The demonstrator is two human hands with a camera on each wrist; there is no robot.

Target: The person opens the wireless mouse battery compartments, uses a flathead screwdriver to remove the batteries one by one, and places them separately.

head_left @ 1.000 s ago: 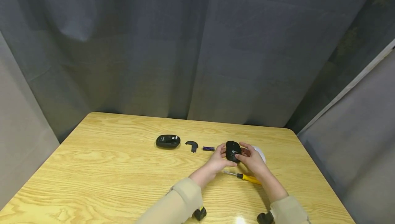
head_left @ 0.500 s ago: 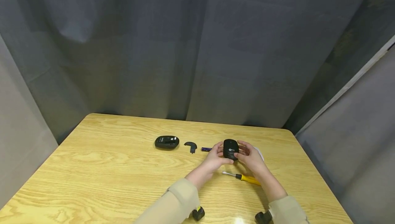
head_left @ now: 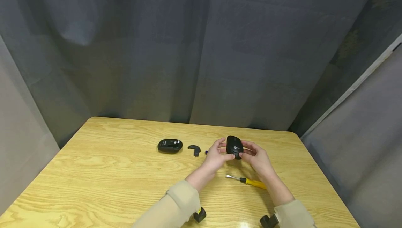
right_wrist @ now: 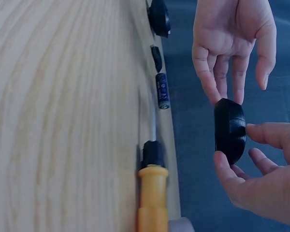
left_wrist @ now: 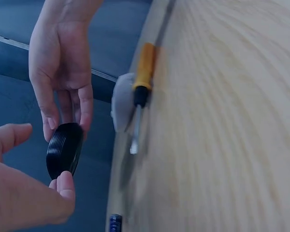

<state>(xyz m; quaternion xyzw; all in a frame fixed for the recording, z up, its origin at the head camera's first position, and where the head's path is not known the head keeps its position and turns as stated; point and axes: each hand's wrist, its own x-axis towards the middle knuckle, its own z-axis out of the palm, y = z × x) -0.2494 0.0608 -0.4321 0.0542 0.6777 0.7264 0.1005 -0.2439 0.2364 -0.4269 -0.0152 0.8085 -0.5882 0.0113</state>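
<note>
A black computer mouse [head_left: 234, 146] is held up above the table between both hands. My right hand [head_left: 258, 158] pinches it, its thumb [right_wrist: 263, 131] on one face and fingertips under the other. Fingertips of my left hand [head_left: 215, 157] touch the mouse's opposite side; in the right wrist view these fingers are fairly straight, with the thumb away from it. A yellow-handled screwdriver [head_left: 253, 183] lies on the table below the hands. The battery [right_wrist: 162, 91] lies behind the left hand, mostly hidden in the head view.
A second black mouse [head_left: 170, 146] lies underside up on the wooden table [head_left: 119, 182]. Beside it is a small black curved cover [head_left: 195, 149]. Near the screwdriver sits a white rounded object [left_wrist: 122, 101], hidden behind the right hand in the head view. A dark curtain [head_left: 157, 64] hangs behind.
Both hands have raised the black mouse slightly, up and a little left. The left hand now covers more of the battery, and the right hand hides the white object.
</note>
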